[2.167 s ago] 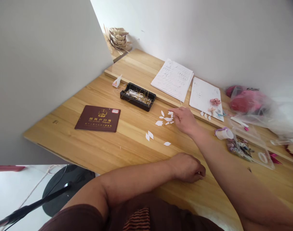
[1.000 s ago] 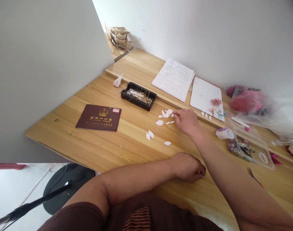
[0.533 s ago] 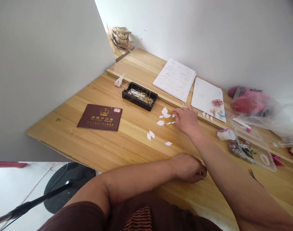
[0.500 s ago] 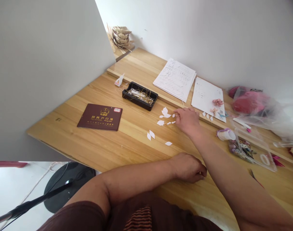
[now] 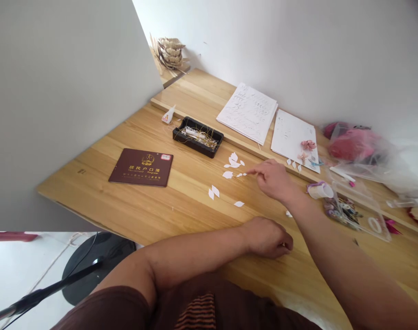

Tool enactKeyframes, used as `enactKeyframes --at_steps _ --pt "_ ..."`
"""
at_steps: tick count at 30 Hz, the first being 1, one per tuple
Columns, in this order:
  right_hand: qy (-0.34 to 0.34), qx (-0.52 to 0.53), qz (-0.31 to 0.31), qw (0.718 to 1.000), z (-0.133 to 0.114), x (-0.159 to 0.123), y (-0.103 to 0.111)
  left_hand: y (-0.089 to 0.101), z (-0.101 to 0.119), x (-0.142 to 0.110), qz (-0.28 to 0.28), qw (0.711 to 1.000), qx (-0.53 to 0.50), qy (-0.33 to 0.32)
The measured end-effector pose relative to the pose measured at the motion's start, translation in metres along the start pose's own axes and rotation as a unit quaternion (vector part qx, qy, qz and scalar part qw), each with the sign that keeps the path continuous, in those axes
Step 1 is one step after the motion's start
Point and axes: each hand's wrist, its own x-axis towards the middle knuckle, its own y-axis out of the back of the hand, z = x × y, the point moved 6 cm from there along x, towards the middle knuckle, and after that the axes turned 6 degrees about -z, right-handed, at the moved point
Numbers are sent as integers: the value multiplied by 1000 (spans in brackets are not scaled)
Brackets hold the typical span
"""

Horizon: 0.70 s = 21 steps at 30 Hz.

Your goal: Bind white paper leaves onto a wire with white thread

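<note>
My right hand [image 5: 272,179] reaches over the wooden table, its index finger stretched out and the other fingers loosely bent. The fingertip is at a row of tiny white paper pieces [image 5: 239,175]. Just beyond lies a small cluster of white paper petals [image 5: 233,159], with a single petal [image 5: 227,175] beside it. Nearer to me are leaf-shaped white cutouts [image 5: 215,190] and one more cutout [image 5: 239,204]. My left hand [image 5: 268,238] rests on the table by the front edge, fingers curled in; whatever they may hold is hidden.
A maroon booklet [image 5: 141,167] lies left, near a black tray [image 5: 198,137] of wire and a glue bottle [image 5: 168,115]. Behind a wooden ledge are white sheets [image 5: 248,112]. At right stand a white cup [image 5: 319,190], a clear box [image 5: 374,213] and bagged pink material [image 5: 353,146].
My right hand has drawn slightly back and toward me, with its index finger now pointing. A white piece beside its fingers now lies closer to the petal cluster. My left hand stays put.
</note>
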Motion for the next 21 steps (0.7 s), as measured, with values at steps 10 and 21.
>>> enactKeyframes --at_steps 10,21 --pt "66 -7 -1 998 -19 6 -17 1 1 -1 -18 1000 -5 15" --pt "88 24 6 996 -3 -13 -18 2 0 -1 -5 1000 -8 11"
